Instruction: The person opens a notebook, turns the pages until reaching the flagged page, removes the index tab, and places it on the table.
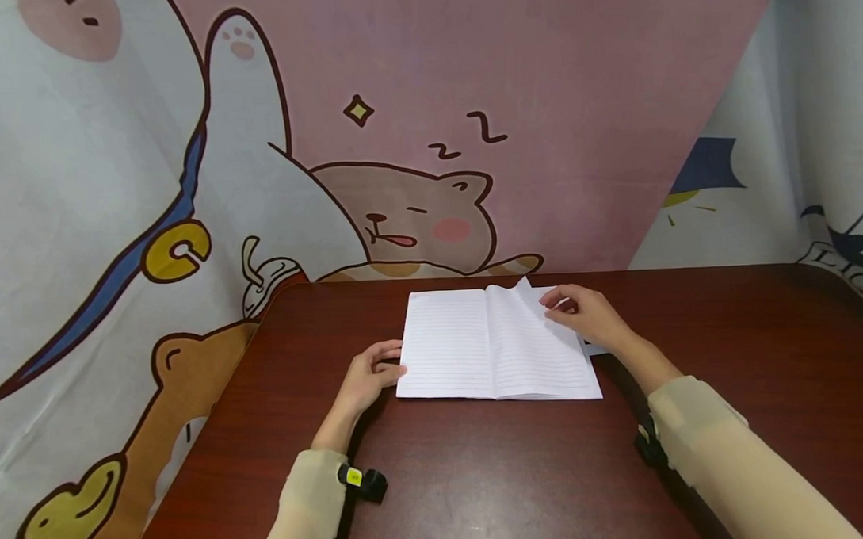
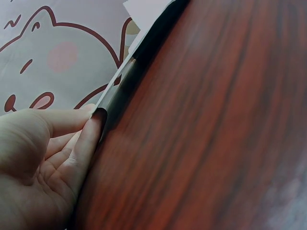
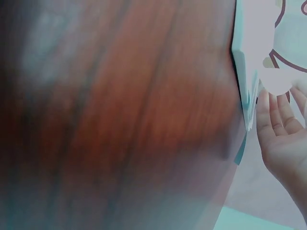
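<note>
An open notebook (image 1: pixel 444 344) with white lined pages lies on the table. At its left edge my left hand (image 1: pixel 366 379) pinches the side, thumb on top and fingers beneath; the left wrist view shows this left hand (image 2: pixel 48 158) gripping the thin edge close over the wood. My right hand (image 1: pixel 583 312) is at the upper right of the notebook, pinching a right-hand page (image 1: pixel 522 318) that is lifted and creased, its top corner poking up. In the right wrist view, the page (image 3: pixel 276 81) bends between thumb and fingers of the right hand (image 3: pixel 283 129).
The dark reddish-brown table (image 1: pixel 474 474) reaches back to a cartoon-printed cloth (image 1: pixel 576 114). A small pale strip (image 1: pixel 597 348) sticks out from the notebook's right side, beneath the right hand. A black strap device (image 1: pixel 364 482) is on the left wrist.
</note>
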